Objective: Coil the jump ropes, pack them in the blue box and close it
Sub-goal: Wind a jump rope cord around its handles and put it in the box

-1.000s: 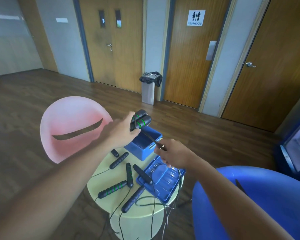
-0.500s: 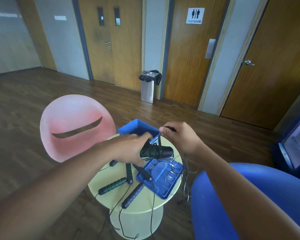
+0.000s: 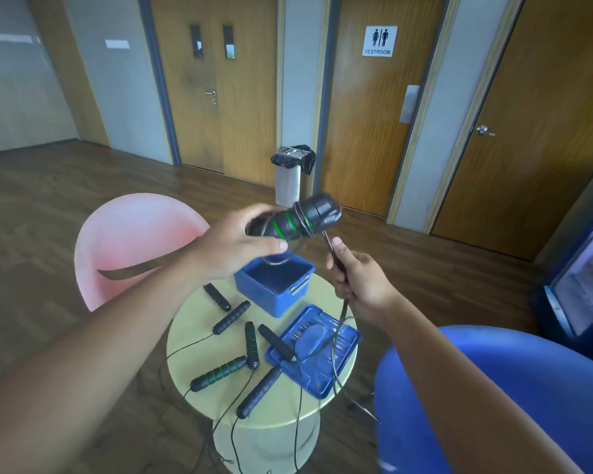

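Item: one jump rope, part-coiled, held in the air above the table (image 3: 192,323).

Paired handles (image 3: 288,224): black with green rings, laid side by side; gripped at their left end by the left hand (image 3: 233,249), fingers and thumb curled round them; long axis running left to right and a little toward the far side, the free right end tilted upward; a few turns of cord (image 3: 327,239) wound round that free end.

Right hand (image 3: 363,285): just right of and below the bundle; closed on the cord, thumb uppermost; the cord runs taut over a short span from this grip up to the handles; hands near one another, not touching.

Slack: trails down from the right hand, across the lid (image 3: 319,374), over the near right edge of the table; its end out of view.

Governing relation: the turns lie crosswise to the long axis; the right hand, nearer the free end, is judged the one to carry the cord round while the left steadies the bundle.

Blue box (image 3: 271,299): open; on the far side of the table, directly below the bundle, between the two hands; contents cannot be told.

Lid: loose, flat, to the near right of the box.

Loose handles (image 3: 218,372): six on the table, mostly left of the lid, one overlapping its left edge; cords uncoiled; most of the task judged outstanding.
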The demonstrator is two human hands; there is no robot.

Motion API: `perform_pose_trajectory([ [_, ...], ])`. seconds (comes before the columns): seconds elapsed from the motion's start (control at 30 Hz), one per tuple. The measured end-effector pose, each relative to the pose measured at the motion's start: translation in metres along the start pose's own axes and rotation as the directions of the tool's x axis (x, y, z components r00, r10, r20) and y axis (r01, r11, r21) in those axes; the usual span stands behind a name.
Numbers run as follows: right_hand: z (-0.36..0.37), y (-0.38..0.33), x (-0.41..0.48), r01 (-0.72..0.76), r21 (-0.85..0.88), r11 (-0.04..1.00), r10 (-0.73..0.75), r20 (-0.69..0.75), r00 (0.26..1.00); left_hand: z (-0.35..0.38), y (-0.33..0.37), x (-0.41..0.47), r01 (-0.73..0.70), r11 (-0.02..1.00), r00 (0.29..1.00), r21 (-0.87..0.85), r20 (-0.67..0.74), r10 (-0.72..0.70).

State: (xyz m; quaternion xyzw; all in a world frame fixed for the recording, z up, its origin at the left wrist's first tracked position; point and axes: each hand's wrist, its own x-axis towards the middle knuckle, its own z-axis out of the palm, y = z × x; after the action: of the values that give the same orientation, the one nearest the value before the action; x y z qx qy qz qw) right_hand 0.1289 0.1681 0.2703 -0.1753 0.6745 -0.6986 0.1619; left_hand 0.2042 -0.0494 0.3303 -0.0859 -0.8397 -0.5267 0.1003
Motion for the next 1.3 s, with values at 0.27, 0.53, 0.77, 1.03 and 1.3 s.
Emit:
perform_pose_trajectory([
  [0.27, 0.018, 0.032, -0.016, -0.136, -0.268, 0.954, 0.149, 0.027, 0.989, -0.009, -0.018, 0.025, 0.317, 0.931, 0.848, 0.181, -0.494, -0.193],
  [0.53, 0.029, 0.011, -0.033, 0.054, -0.76, 0.647, 0.0, 0.071, 0.997, -0.009, -0.045, 0.022, 0.143, 0.37, 0.934, 0.918, -0.248, 0.256],
  [0.77, 0.014, -0.017, -0.03, 0.334, -0.766, 0.549, -0.368, 0.137, 0.92, -0.002, -0.053, 0.007, -0.308, 0.361, 0.946, 0.88, 0.244, 0.211],
  [1.03, -0.012, -0.032, -0.011, 0.335, -0.481, 0.81, -0.371, 0.022, 0.928, 0.003, 0.006, -0.021, -0.042, 0.964, 0.935, 0.262, 0.351, -0.055],
  [1.3, 0.009, -0.006, -0.016, 0.179, -0.427, 0.886, -0.127, 0.147, 0.981, 0.002, 0.024, -0.01, -0.064, 0.941, 0.988, -0.333, -0.157, 0.012],
])
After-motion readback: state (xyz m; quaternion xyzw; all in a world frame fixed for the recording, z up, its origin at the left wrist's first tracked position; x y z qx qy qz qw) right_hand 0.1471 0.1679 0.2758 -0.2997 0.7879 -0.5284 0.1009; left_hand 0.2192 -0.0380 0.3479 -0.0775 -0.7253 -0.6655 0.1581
